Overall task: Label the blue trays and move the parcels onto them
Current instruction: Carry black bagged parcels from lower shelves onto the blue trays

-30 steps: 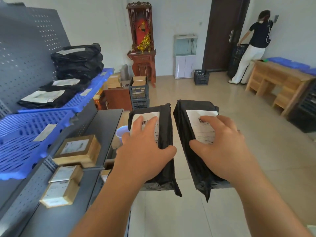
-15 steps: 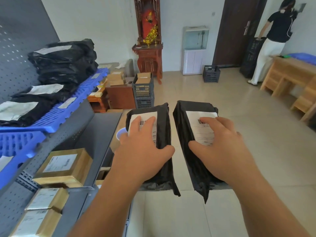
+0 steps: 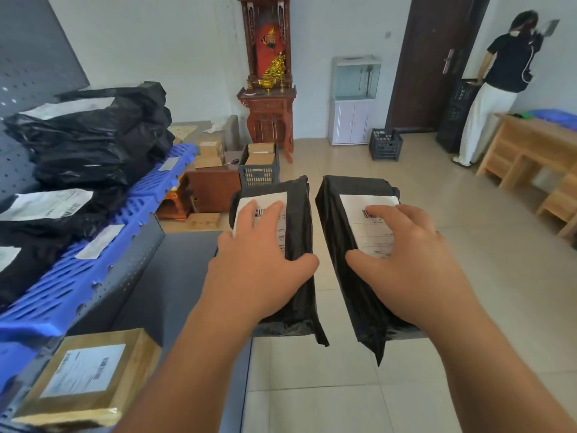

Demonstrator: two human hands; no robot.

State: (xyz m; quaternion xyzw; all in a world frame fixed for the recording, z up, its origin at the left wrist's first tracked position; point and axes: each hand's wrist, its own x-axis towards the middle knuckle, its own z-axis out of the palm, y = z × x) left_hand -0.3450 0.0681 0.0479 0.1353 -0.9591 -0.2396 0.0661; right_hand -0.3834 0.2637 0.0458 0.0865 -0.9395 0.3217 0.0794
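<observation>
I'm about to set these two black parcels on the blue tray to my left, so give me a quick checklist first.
1. Left hand grips the left black parcel: ok.
2. Right hand grips the right black parcel: ok.
3. Shipping labels face up on both: ok.
4. Blue tray carries a paper label: ok.
5. Free room on the tray: not ok where the stacked black bags lie; a bare strip shows along its front edge.
6. Label text matches the tray: cannot tell.
</observation>
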